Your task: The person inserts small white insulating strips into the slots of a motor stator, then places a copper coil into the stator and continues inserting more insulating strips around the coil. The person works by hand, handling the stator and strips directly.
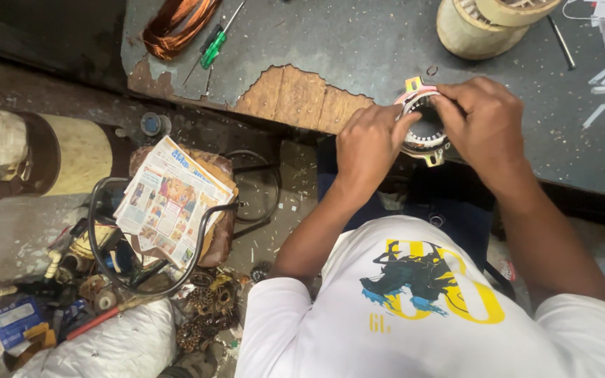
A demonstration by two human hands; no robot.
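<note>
Gripping a ring-shaped motor stator [423,126] at the edge of a worn grey workbench [386,49], left hand [369,143] and right hand [481,119] both clamped on it, green screwdriver [213,47] well apart.

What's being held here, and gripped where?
Both hands, left hand and right hand, hold a ring-shaped motor stator by its rim, on opposite sides, at the workbench edge.

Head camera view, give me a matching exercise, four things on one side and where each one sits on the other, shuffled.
Things:
1. motor stator
2. copper wire coil
3. green screwdriver
4. newspaper

Places:
A. folded on a stool beside the bench
B. held between left hand and right hand
C. far left corner of the bench
D. on the bench just right of the coil

Pairs: 1-B, 2-C, 3-D, 4-A
</note>
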